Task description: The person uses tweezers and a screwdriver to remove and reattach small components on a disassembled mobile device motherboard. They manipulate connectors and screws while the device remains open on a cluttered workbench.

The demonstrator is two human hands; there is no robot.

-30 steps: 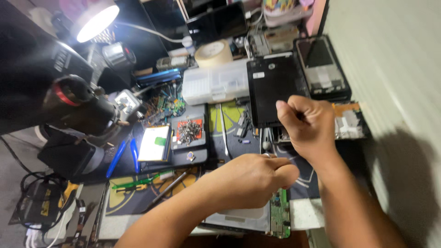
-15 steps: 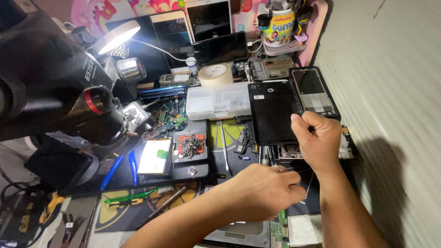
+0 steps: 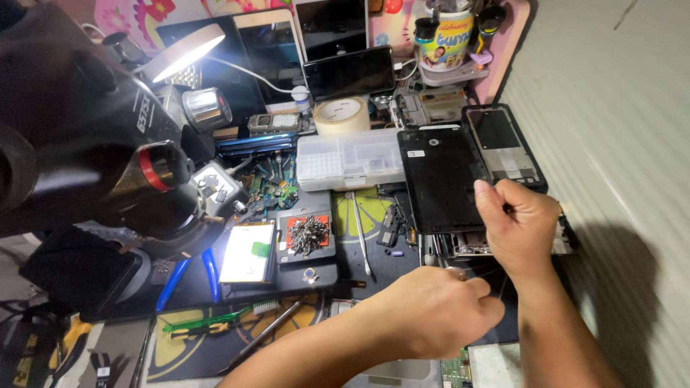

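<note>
Hidden beneath left hand (image 3: 431,312) and right hand (image 3: 517,230), just below black tablet back (image 3: 438,179): whatever the fingers pinch; microscope (image 3: 79,144) cropped at left.

Black tablet back (image 3: 438,179), clear white parts box (image 3: 350,159), yellow-patterned mat (image 3: 374,212), blue-handled pliers (image 3: 192,271).

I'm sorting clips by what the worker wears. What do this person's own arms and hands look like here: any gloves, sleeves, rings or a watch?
Both are bare. The left hand and right hand wear no gloves, and both forearms are uncovered as far as the picture shows. No sleeve, watch, wristband or ring is visible, and nothing is strapped or taped on.
</note>
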